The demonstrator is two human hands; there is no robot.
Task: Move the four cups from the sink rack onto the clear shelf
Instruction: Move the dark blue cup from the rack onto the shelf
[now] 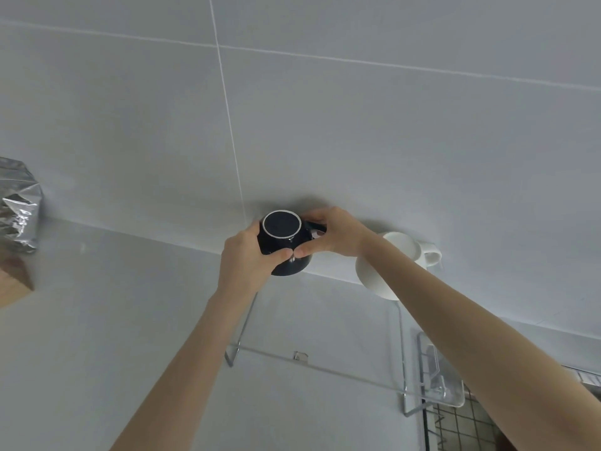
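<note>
A black cup (282, 230) is upside down at the back left of the clear shelf (312, 340), close to the wall. My left hand (247, 255) grips its left side and my right hand (335, 232) grips its right side by the handle; the thumbs meet at the front. A white cup (398, 252) stands upside down on the shelf just to the right, partly hidden behind my right forearm. Whether the black cup rests on the shelf or hovers just above it, I cannot tell.
The sink rack (461, 421), a dark wire grid, shows at the bottom right with a clear plastic container (439, 375) over it. A silver foil bag (19, 206) stands on a wooden block (14, 288) at the left edge. White tiled wall behind.
</note>
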